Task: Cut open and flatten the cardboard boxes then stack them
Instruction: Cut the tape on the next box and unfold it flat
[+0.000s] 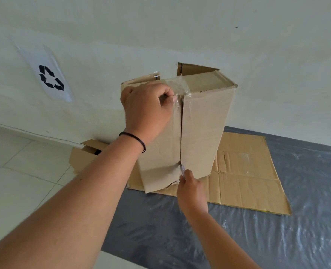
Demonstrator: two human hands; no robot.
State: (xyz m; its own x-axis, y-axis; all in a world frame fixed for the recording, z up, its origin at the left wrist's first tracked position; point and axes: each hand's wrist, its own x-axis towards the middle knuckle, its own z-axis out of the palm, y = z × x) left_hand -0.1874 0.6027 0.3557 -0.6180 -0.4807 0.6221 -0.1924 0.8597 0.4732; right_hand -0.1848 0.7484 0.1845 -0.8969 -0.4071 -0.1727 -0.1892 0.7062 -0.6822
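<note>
Left hand (147,111) grip pinching tape (177,84), right hand (191,189) grip holding cutter (182,169), box (197,125), recycling sign (51,77)

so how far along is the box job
Done: one flattened box lies on the plastic sheet. In hand: the left hand pinches tape atop the upright box while the right hand holds a tool at its seam. Left: a small box by the wall.

One upright cardboard box (197,129) between the hands, one flattened cardboard sheet (246,177) behind them, one small open box (87,154) left of them.
</note>
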